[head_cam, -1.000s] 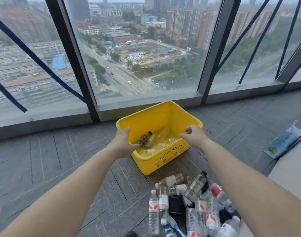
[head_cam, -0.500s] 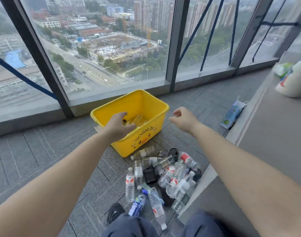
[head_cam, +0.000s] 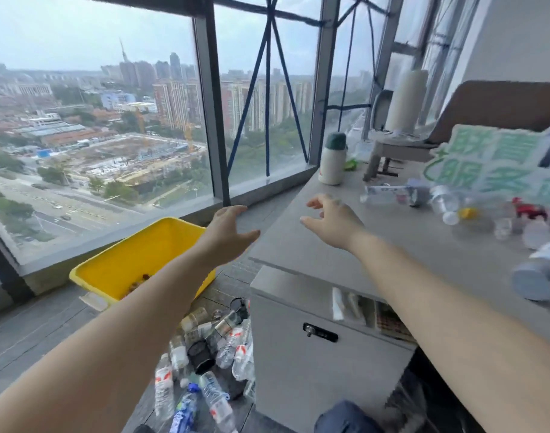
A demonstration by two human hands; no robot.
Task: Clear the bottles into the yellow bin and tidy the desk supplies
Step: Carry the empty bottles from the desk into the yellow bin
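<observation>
Reaching forward with nothing in either one, both hands are empty here. The left hand (head_cam: 227, 232) has its fingers fairly straight and relaxed, thumb stuck out sideways, and it hangs over the strip of floor (head_cam: 33, 332) between the yellow bin (head_cam: 142, 254) and the corner of the desk (head_cam: 408, 245). The right hand (head_cam: 333, 223) is over the near end of the desk, fingers spread and a bit bent, gripping nothing. Can't tell if it's touching the top or just above it.

Working outward: the yellow bin sits on the floor by the window (head_cam: 95, 120), and the left forearm covers part of its near rim. A few small items show inside it right beside the arm, too small to make out. In front of the bin, next to the grey cabinet (head_cam: 314, 370), there's a pile of bottles (head_cam: 177, 351) lying every which way on the floor. They're mostly clear plastic with red and white labels, one has a blue label, and there's a black round thing (head_cam: 200, 354) in the middle.

On the desk past the right hand, a white flask (head_cam: 332, 160) with a green cap stands upright near the window end. Further right a clear bottle (head_cam: 389, 193) lies on its side, then more bottles and loose bits, a yellow cap (head_cam: 469, 213), something red (head_cam: 528, 210), all pretty blurry. Behind them leans a green and white sign (head_cam: 492, 160), and a white roll (head_cam: 406, 101) stands upright farther back
</observation>
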